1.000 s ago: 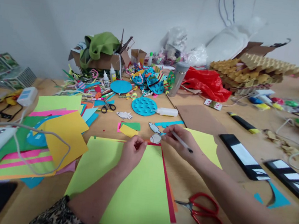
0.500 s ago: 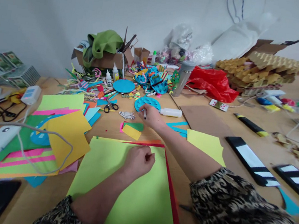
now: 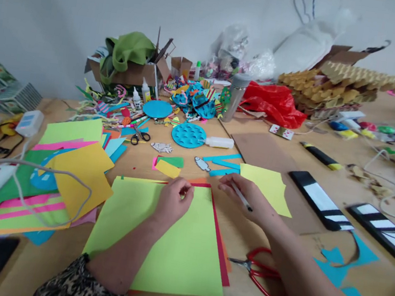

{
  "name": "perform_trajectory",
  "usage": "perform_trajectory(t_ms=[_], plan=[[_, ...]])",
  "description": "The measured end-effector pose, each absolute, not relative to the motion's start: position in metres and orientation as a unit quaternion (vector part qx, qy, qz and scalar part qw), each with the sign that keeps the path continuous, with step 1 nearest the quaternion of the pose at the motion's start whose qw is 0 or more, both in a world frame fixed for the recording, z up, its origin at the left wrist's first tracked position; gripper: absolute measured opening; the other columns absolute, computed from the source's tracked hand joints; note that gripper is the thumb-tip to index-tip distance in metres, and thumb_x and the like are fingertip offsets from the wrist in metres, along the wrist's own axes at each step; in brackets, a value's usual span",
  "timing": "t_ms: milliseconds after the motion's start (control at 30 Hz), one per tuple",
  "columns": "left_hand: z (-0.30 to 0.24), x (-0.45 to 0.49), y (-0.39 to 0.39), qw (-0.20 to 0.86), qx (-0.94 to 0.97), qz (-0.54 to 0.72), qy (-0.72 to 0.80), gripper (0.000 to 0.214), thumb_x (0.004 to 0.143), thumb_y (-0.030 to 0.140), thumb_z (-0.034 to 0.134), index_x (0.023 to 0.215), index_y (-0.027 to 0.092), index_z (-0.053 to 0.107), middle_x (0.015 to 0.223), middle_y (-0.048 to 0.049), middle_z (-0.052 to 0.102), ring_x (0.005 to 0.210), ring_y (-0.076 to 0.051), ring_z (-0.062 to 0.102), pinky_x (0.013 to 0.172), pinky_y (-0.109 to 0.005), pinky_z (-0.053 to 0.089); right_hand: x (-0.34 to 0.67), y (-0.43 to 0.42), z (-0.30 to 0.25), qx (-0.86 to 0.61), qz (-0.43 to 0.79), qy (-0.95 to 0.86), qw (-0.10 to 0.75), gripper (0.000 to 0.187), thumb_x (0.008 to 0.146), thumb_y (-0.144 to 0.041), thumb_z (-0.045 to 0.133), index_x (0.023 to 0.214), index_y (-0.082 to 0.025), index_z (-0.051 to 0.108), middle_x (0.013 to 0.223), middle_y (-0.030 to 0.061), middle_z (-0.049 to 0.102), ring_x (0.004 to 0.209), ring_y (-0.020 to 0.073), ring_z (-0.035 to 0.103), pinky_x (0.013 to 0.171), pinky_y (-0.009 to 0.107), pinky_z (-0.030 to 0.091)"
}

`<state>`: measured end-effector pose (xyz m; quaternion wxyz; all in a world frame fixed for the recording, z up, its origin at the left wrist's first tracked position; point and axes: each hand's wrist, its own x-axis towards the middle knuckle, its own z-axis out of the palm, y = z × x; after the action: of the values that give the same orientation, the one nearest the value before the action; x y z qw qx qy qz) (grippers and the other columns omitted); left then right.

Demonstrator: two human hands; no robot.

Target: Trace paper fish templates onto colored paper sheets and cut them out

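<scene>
My left hand (image 3: 175,199) rests on the upper part of a light green sheet (image 3: 184,260). Its fingers are curled closed, and whatever they may hold is hidden. Red and orange sheets show under the green one. My right hand (image 3: 250,195) is closed round a slim white pen (image 3: 239,193) with a dark end, right of the stack. Beyond it are two fish cutouts, one nearer (image 3: 202,163) and one farther left (image 3: 162,147), plus blue paper strips (image 3: 225,162). Small yellow, green and pink pieces (image 3: 168,167) lie past the left hand.
Red-handled scissors (image 3: 264,272) lie beneath my right forearm. Farther back are a blue scalloped disc (image 3: 189,135), a white bottle (image 3: 219,142), black scissors (image 3: 140,136) and a steel flask (image 3: 235,97). Coloured paper (image 3: 82,170) is piled left; a cutter (image 3: 320,156) lies right.
My right hand has drawn back toward me and to the right from the blue disc, still with the pen. The nearer fish cutout and red scissors are now uncovered. The left hand stays on the sheet.
</scene>
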<state>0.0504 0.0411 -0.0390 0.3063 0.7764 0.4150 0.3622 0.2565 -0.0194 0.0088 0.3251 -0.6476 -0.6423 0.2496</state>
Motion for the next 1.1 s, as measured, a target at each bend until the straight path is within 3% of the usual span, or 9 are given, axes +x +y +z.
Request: perform_trajectory(t_ms=[133, 267, 367, 467, 600, 800, 1100], plan=[[-0.037, 0.047, 0.045, 0.264, 0.788, 0.377, 0.409, 0.011, 0.08, 0.013, 0.052, 0.087, 0.019, 0.059, 0.083, -0.0052, 0.062, 0.084, -0.02, 0.057, 0.076, -0.031, 0.046, 0.258, -0.034, 0.003, -0.655, 0.221, -0.666, 0.281, 0.025, 0.082, -0.014, 0.046, 0.102, -0.019, 0.061, 0.088, 0.0067, 0.069, 0.076, 0.02, 0.063, 0.066, 0.029, 0.045], [-0.036, 0.046, 0.045, 0.216, 0.815, 0.358, 0.402, 0.022, 0.075, 0.006, 0.054, 0.092, 0.019, 0.061, 0.09, -0.0068, 0.064, 0.092, -0.024, 0.055, 0.084, -0.039, 0.045, 0.259, -0.043, 0.005, -0.67, 0.088, -0.729, 0.109, 0.047, 0.073, 0.004, 0.044, 0.111, -0.015, 0.062, 0.096, 0.0129, 0.068, 0.09, 0.025, 0.059, 0.077, 0.034, 0.045], [-0.036, 0.046, 0.043, 0.15, 0.847, 0.322, 0.395, 0.026, 0.075, 0.005, 0.053, 0.097, 0.019, 0.061, 0.094, -0.0076, 0.064, 0.093, -0.026, 0.054, 0.084, -0.04, 0.045, 0.258, -0.045, 0.005, -0.684, 0.019, -0.729, 0.024, 0.047, 0.071, 0.006, 0.046, 0.111, -0.013, 0.062, 0.1, 0.015, 0.065, 0.093, 0.0273, 0.056, 0.077, 0.035, 0.043], [-0.035, 0.046, 0.041, 0.121, 0.864, 0.299, 0.387, 0.028, 0.075, 0.003, 0.051, 0.097, 0.018, 0.06, 0.095, -0.0075, 0.065, 0.093, -0.026, 0.053, 0.084, -0.04, 0.046, 0.256, -0.044, 0.002, -0.679, -0.002, -0.734, 0.003, 0.045, 0.07, 0.004, 0.051, 0.11, -0.015, 0.061, 0.103, 0.0144, 0.063, 0.096, 0.0283, 0.054, 0.076, 0.035, 0.041], [-0.036, 0.047, 0.041, 0.115, 0.874, 0.285, 0.377, 0.029, 0.074, 0.002, 0.051, 0.097, 0.017, 0.06, 0.094, -0.0076, 0.065, 0.092, -0.026, 0.053, 0.083, -0.041, 0.047, 0.257, -0.044, -0.003, -0.668, -0.009, -0.744, 0.024, 0.039, 0.07, -0.002, 0.058, 0.107, -0.015, 0.061, 0.103, 0.0132, 0.061, 0.098, 0.0292, 0.052, 0.077, 0.036, 0.04], [-0.037, 0.047, 0.04, 0.117, 0.879, 0.278, 0.369, 0.028, 0.076, 0.003, 0.05, 0.097, 0.018, 0.061, 0.093, -0.0066, 0.064, 0.092, -0.025, 0.054, 0.083, -0.04, 0.047, 0.257, -0.042, -0.007, -0.67, -0.002, -0.737, 0.095, 0.037, 0.079, -0.002, 0.049, 0.111, -0.016, 0.061, 0.097, 0.0119, 0.062, 0.096, 0.0266, 0.051, 0.078, 0.035, 0.041], [-0.037, 0.047, 0.039, 0.124, 0.884, 0.273, 0.358, 0.028, 0.076, 0.002, 0.051, 0.096, 0.018, 0.062, 0.093, -0.0066, 0.064, 0.092, -0.025, 0.053, 0.084, -0.039, 0.046, 0.255, -0.039, -0.011, -0.659, 0.114, -0.657, 0.348, 0.034, 0.092, -0.021, 0.042, 0.123, -0.019, 0.057, 0.102, 0.0104, 0.066, 0.095, 0.0235, 0.06, 0.081, 0.036, 0.049]])
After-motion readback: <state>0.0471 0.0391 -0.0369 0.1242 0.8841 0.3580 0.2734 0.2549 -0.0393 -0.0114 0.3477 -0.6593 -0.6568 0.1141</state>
